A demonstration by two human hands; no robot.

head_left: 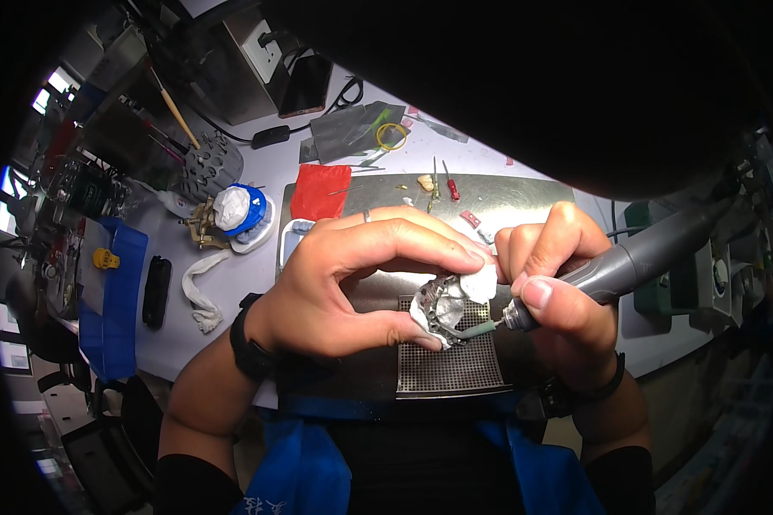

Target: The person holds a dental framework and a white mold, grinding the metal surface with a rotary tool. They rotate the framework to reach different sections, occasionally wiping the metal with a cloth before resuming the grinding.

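Framework [438, 307], a small curved metal dental piece partly wrapped in white tissue, sits pinched between thumb and fingers of the left hand [352, 283], held above the perforated grille [455, 365] set into the steel plate on the worktop [258, 296]. The right hand [558, 283] is closed around a grey handpiece [636, 257], whose green-tipped bur [481, 329] touches the framework's lower edge. The likeliest trouble is the bur skating off the thin metal, since the contact is small and close to the left thumb, which could be nicked. Pressing too hard could bend or over-thin the piece. The tissue lies close to the bur and could catch on it. A loosened pinch would drop the piece onto the grille.
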